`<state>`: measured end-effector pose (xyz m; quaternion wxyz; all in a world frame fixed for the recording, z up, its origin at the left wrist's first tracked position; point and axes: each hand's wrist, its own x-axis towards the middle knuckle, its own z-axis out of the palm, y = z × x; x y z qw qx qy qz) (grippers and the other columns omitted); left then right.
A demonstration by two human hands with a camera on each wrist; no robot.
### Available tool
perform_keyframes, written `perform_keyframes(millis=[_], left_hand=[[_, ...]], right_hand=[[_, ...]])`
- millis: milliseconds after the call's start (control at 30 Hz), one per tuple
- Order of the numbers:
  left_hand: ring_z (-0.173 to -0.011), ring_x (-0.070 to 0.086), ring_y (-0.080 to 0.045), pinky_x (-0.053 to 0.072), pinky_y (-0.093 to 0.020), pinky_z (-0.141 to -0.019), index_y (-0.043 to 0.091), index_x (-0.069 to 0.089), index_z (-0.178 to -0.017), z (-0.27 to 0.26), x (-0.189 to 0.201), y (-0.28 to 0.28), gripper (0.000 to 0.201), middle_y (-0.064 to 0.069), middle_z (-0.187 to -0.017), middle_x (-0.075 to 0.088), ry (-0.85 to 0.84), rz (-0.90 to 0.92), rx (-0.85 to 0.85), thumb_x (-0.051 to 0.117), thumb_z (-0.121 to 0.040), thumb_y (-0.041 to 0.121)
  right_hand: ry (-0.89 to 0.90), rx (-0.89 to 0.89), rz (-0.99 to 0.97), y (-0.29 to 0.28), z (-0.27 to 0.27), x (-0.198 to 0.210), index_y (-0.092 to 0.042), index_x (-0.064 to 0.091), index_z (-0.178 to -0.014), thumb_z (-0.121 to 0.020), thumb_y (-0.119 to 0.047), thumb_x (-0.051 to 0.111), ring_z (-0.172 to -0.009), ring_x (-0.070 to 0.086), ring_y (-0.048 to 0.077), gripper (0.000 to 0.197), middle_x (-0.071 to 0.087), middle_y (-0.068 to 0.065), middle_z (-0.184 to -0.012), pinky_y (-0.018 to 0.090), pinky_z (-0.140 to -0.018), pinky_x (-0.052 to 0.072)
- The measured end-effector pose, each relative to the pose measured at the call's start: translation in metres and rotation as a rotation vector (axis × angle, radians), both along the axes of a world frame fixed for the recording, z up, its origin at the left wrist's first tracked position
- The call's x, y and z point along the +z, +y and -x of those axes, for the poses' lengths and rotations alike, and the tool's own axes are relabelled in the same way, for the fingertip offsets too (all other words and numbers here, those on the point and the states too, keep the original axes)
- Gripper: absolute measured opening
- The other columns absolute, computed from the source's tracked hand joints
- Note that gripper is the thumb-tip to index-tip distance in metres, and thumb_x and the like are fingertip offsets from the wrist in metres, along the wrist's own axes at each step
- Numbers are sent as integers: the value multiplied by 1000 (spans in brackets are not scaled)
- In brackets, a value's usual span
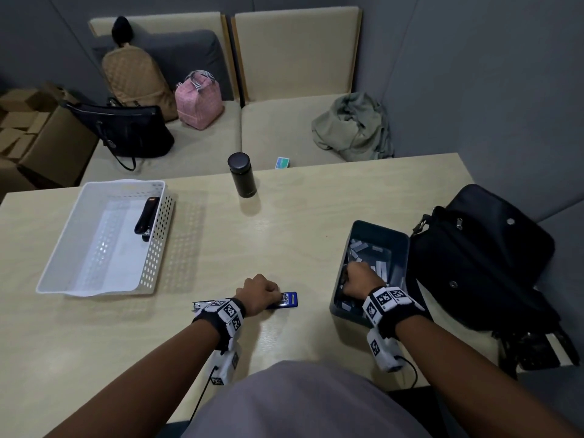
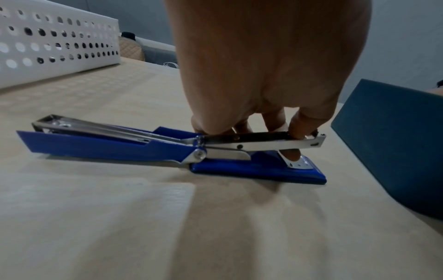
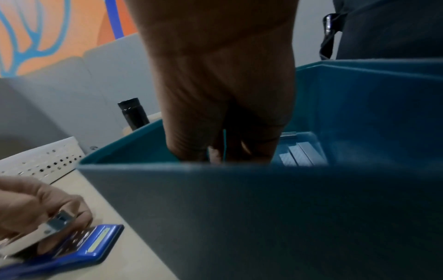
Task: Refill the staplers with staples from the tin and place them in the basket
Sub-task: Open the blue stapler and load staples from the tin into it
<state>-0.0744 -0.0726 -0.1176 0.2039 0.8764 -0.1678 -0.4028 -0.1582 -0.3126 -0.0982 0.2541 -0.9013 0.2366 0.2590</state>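
A blue stapler [image 1: 289, 300] lies opened flat on the table near the front edge, its lid [image 2: 95, 145] swung back to the left. My left hand [image 1: 257, 290] pinches its metal magazine [image 2: 251, 141], fingers on top and thumb underneath. My right hand [image 1: 357, 279] reaches down into the dark blue tin [image 1: 379, 229], among loose staple strips [image 1: 379, 267]. The tin's near wall [image 3: 239, 208] hides its fingertips, so I cannot tell whether they hold anything. A black stapler [image 1: 147, 216] lies in the white perforated basket [image 1: 94, 184] at the far left.
A black flask [image 1: 242, 175] stands at the table's far edge in the middle. A black bag [image 1: 480, 254] lies right against the tin on the right. Beyond the table is a sofa with bags and a crumpled cloth [image 1: 350, 128].
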Motion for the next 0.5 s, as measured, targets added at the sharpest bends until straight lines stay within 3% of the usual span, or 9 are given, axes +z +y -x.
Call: perform_keyframes(millis=[67,167,233,300,367,500], left_hand=[[-72,47,-23,34,-34,-68,40,59,-47,0,-2,3,28,6,-55,48,7,30,-19,53,-73,35],[-78,50,-24,40,-38,-76,42,60,-47,1,-3,6,26,7,-58,52,-3,50,-8,54,-72,37],[-79,50,-22,37,-37,-76,42,60,-47,2,-3,6,29,8,-59,52,-8,56,-3,56,-75,34],[-74,50,-22,42,-38,-75,40,61,-47,0,-3,6,28,7,-57,53,21,73,-5,55,-73,35],[-66,51,-19,48,-35,-70,35,62,-46,-5,-4,8,32,5,-55,55,52,91,-6,57,-78,29],[-53,50,-9,38,-19,-52,27,57,-50,-12,-4,11,41,5,-54,56,80,122,-48,59,-88,12]], right_hand=[[-39,-54,14,-6,-1,-1,0,62,-75,-77,-9,59,-84,65,34,10,62,15,-82,35,-68,53],[-104,-193,11,-25,-1,-2,-8,68,-72,-77,-7,58,-88,67,33,11,69,14,-89,38,-79,57],[-109,-250,7,-35,1,-1,-8,72,-76,-80,-5,58,-93,66,31,15,71,13,-96,38,-82,56],[-122,-292,12,-41,3,-1,-6,75,-81,-82,-2,58,-97,65,30,17,71,13,-98,36,-83,56],[-151,-335,6,-45,2,0,-6,74,-76,-79,3,54,-95,64,30,22,70,15,-100,36,-86,55],[-191,-367,-14,-49,-1,1,-6,73,-75,-79,6,53,-95,65,30,23,71,16,-98,34,-89,54]])
